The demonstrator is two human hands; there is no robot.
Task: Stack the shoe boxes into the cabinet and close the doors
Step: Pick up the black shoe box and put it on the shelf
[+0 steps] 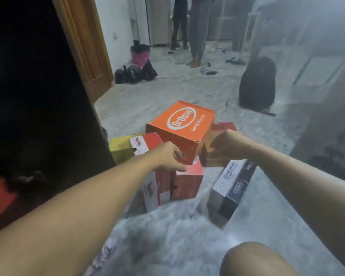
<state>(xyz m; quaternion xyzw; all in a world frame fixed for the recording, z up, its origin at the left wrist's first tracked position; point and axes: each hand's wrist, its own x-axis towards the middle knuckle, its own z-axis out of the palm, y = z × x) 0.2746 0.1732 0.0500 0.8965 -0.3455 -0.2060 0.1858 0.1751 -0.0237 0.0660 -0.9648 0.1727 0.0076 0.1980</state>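
Two hands, left hand [168, 157] and right hand [226, 146], gripped the orange Dr.Osha shoe box [180, 129] at its near lower corners, fingers curled; judged light, rigid cardboard.

Pretty dim indoor shot overall, with a cold bluish-grey cast and a hazy, milky look, like the lens is fogged, worst on the right side and top right where everything washes out pale. The whole left side, the open cabinet [38, 96], is basically pure black with no detail. The orange box [182, 124] is the sharpest, most saturated thing in frame, and its white logo reads fine. Both forearms are soft, and the floor [167, 236] near the bottom is smeared with motion blur. The knee at the bottom is out of focus. Wide-angle warp bends the wooden door [84, 46] and stretches the edges. The background people are fuzzy and low contrast. No hard shadows or glare spots.
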